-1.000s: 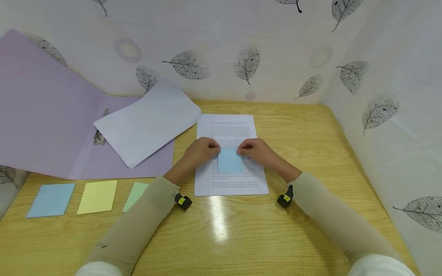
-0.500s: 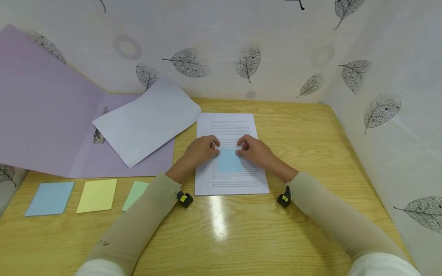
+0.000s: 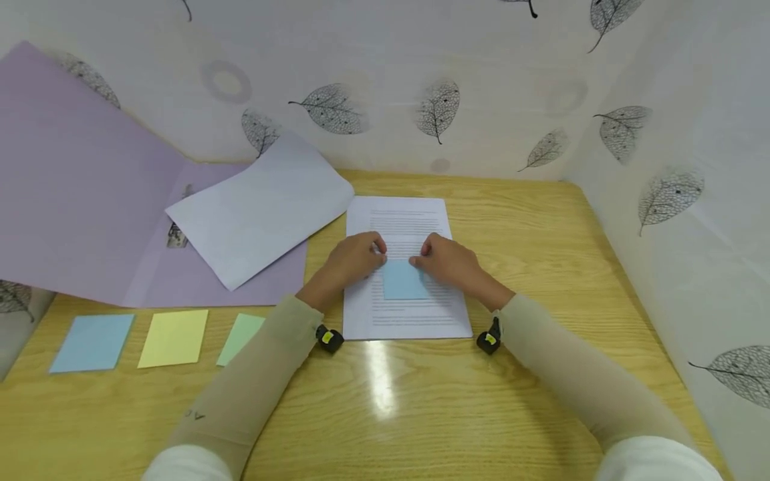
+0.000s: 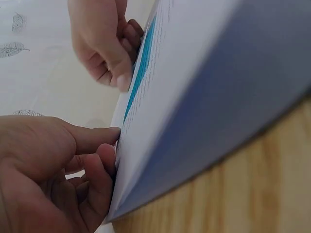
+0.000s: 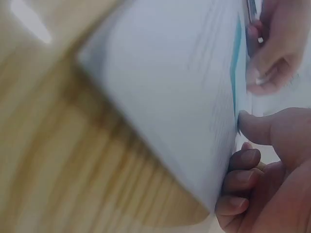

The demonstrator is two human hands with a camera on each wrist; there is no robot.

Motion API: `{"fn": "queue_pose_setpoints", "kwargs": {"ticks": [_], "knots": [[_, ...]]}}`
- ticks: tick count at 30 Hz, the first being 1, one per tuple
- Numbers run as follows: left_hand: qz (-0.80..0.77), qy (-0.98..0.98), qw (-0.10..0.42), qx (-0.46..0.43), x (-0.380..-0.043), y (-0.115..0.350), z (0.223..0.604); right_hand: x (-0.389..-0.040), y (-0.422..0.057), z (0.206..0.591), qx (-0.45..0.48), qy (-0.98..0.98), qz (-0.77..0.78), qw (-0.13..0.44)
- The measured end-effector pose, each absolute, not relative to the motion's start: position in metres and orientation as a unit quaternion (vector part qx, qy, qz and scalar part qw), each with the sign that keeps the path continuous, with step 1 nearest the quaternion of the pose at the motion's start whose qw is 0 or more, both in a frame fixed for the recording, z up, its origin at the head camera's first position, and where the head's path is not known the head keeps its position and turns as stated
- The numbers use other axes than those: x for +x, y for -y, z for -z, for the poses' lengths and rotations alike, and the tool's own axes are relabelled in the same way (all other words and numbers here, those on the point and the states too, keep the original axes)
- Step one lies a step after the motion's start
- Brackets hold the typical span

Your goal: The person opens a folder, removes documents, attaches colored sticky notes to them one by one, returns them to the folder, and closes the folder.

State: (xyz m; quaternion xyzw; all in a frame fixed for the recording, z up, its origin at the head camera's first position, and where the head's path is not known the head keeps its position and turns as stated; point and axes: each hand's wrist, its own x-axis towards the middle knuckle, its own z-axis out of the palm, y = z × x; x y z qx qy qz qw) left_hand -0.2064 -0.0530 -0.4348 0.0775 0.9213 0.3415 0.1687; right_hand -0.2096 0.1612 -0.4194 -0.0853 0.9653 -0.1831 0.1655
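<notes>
A blue sticky note (image 3: 406, 280) lies on the middle of a printed stack of paper (image 3: 409, 324). My left hand (image 3: 355, 259) is at the note's upper left corner, its thumb tip touching there and the other fingers loosely bent. At the upper right corner, the thumb of my right hand (image 3: 450, 262) presses on the note, with a gap between thumb and index finger. In the right wrist view the bent fingers (image 5: 241, 179) of that hand rest against the paper. The left wrist view shows the blue note (image 4: 140, 73) edge-on between both hands.
Blue (image 3: 93, 344), yellow (image 3: 173, 339) and green (image 3: 239, 337) sticky pads stand in a row at the left; my left sleeve partly covers the green one. Behind them an open purple folder (image 3: 78, 194) bears a tilted white sheet (image 3: 259, 214). A leaf-patterned curtain (image 3: 385, 53) borders the table (image 3: 517, 220).
Both hands first had thumb and index fingertips together at the note's upper corners; the fingers then parted. The right thumb has shifted slightly inward along the top edge. The note stays in place.
</notes>
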Motion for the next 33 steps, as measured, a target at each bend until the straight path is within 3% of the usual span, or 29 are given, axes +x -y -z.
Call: {"fn": "queue_pose_setpoints", "kwargs": {"ticks": [11,17,20,26,33], "knots": [[-0.397,-0.894,0.188,0.087,-0.208,0.063,0.434,-0.214,-0.194,0.415,-0.087,-0.948,0.254,0.171],[-0.417,-0.872,0.225,0.123,-0.211,0.077,0.428,-0.215,-0.225,0.419,-0.152,-0.949,0.244,0.127],[-0.415,-0.872,0.219,0.136,-0.21,0.088,0.419,-0.215,-0.242,0.421,-0.195,-0.951,0.21,0.117],[-0.422,-0.886,0.16,0.109,-0.194,0.127,0.396,-0.211,-0.257,0.426,-0.259,-0.941,0.161,0.143],[-0.407,-0.908,0.059,0.077,-0.176,0.206,0.378,-0.206,-0.256,0.419,-0.261,-0.945,0.138,0.143]]}}
